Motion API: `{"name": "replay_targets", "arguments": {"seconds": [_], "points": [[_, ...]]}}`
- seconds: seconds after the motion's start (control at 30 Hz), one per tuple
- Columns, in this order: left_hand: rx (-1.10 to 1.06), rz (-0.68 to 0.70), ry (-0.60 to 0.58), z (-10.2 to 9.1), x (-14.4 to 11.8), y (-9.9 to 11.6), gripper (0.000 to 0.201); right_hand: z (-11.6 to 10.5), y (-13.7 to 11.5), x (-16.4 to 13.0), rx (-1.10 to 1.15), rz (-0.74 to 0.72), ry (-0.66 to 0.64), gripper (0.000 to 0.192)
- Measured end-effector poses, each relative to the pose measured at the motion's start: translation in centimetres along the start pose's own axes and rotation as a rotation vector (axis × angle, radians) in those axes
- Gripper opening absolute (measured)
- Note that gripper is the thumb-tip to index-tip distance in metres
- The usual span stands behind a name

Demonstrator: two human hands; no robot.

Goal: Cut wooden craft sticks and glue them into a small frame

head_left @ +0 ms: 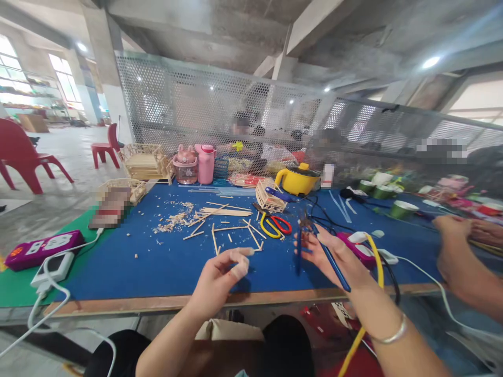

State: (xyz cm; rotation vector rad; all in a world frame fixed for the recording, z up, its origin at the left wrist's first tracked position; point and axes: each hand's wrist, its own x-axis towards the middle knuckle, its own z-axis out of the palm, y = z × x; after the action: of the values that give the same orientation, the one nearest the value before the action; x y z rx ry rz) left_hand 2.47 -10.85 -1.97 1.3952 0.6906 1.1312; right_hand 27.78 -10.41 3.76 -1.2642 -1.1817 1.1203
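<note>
Above the near part of the blue table mat, my left hand (225,273) is closed, thumb and fingertips drawn together; whatever is between them is too small to make out. My right hand (334,256) holds blue-handled pliers (330,259), their handles spread and jaws pointing away from me. Just beyond my left hand, thin wooden sticks form an open outline (231,228) on the mat. Further off lie loose wooden sticks (228,212) and a heap of wood scraps (176,222). Scissors (280,225) with red and yellow handles rest between the sticks and the pliers.
A small wooden crate (267,199), a yellow pot (302,180) and a pink bottle (206,165) stand at the back. A purple power strip (359,251) and a yellow cable (378,262) are beside my right hand. A co-worker's hand (451,230) is at right; a phone (112,207) at left.
</note>
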Motion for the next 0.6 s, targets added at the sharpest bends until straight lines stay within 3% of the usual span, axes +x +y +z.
{"name": "replay_targets", "arguments": {"seconds": [0.1,0.17,0.23,0.3,0.43,0.5,0.6], "points": [[-0.22,-0.028,-0.23,1.7,-0.3,0.8,0.019,3.9,0.1,-0.9,0.432,-0.072,-0.159,0.046],[-0.321,-0.106,-0.259,2.5,-0.4,1.1,0.023,6.2,0.4,-1.5,0.578,-0.123,-0.219,0.047],[-0.312,-0.161,-0.2,2.8,-0.4,1.3,0.027,7.8,0.7,-1.8,0.655,-0.187,-0.217,0.048],[-0.143,-0.163,-0.128,2.6,-0.3,1.6,0.028,8.7,0.9,-2.0,0.695,-0.223,-0.197,0.05],[0.171,-0.099,-0.002,2.0,-0.6,2.3,0.026,8.8,1.5,-2.4,0.727,-0.148,-0.182,0.052],[0.171,-0.073,0.05,1.9,-0.9,2.4,0.026,8.7,1.7,-2.9,0.705,-0.081,-0.19,0.051],[0.103,-0.038,0.076,2.1,-1.5,2.1,0.025,9.1,1.5,-4.2,0.664,-0.004,-0.323,0.056]]}}
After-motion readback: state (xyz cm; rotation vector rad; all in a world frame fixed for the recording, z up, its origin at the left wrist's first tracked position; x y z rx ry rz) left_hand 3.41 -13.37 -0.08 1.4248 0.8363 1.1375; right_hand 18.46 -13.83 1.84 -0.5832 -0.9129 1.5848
